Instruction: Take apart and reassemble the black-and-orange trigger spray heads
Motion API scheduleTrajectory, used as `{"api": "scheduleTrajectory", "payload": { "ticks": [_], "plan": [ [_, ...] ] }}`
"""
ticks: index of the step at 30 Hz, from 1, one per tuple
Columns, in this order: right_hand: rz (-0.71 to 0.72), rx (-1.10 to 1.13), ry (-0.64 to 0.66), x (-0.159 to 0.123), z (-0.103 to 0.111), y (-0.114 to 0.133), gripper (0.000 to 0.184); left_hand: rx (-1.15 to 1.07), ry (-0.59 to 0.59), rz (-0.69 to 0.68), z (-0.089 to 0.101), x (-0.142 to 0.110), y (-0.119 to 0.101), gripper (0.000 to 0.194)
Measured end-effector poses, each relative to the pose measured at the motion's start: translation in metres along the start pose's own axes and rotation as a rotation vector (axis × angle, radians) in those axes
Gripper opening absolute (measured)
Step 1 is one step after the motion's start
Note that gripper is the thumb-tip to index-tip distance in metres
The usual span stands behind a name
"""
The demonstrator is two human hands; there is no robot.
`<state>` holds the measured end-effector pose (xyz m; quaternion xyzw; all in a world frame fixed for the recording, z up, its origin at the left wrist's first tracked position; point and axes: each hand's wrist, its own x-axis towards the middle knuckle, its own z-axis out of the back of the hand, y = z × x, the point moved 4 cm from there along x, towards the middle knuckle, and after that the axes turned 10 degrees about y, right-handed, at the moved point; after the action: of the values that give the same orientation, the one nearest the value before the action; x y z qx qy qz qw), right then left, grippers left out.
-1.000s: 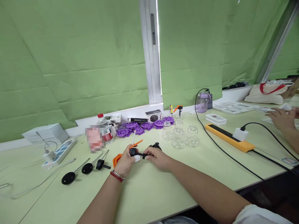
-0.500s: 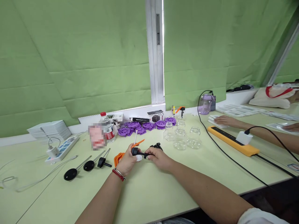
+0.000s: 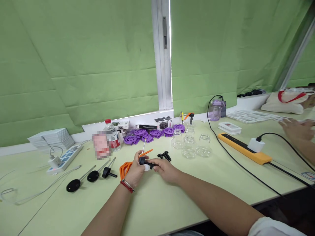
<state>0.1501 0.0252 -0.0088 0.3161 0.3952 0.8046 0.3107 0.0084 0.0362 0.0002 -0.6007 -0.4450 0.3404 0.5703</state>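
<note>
left hand [image 3: 135, 173] wrapped round black cap [image 3: 142, 160], right hand [image 3: 164, 168] pinching stem [image 3: 149, 163] at it. cap sits at right hand's 10 o'clock, orange lever [image 3: 147, 152] off its 1. probably light, stiff, slick; grip cap by rim, stem mid-length.

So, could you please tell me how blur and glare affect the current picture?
Head view: the co-worker's hand looks blurred, the wearer's right hand fairly sharp; head view: a bright strip of light glares beside the window frame.
</note>
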Motion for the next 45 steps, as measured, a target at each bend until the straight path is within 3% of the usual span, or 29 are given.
{"api": "scheduleTrajectory", "payload": {
  "ticks": [5,9,13,18,23,29,45],
  "plan": [
    [-0.046,0.195,0.001,0.004,-0.003,-0.002,0.025,0.203,-0.182,-0.269,-0.002,-0.002,-0.006,0.060],
    [-0.104,0.478,0.031,0.006,-0.005,0.000,0.016,0.317,-0.244,-0.402,-0.008,-0.006,-0.016,0.050],
    [-0.115,0.741,0.048,0.005,-0.007,0.006,0.027,0.404,-0.225,-0.431,-0.016,-0.011,-0.025,0.056],
    [-0.167,0.950,0.012,0.002,-0.004,0.005,0.035,0.475,-0.095,-0.424,-0.027,-0.015,-0.029,0.088],
    [-0.117,0.988,0.042,0.000,0.000,0.003,0.037,0.734,-0.068,-0.408,-0.030,-0.017,-0.033,0.109],
    [-0.085,1.009,0.064,0.001,-0.005,0.005,0.038,1.028,-0.079,-0.474,-0.028,-0.013,-0.029,0.117],
    [-0.103,1.149,0.087,0.002,-0.015,0.004,0.035,1.303,-0.074,-0.513,-0.038,-0.015,-0.030,0.122]
  ]
}}
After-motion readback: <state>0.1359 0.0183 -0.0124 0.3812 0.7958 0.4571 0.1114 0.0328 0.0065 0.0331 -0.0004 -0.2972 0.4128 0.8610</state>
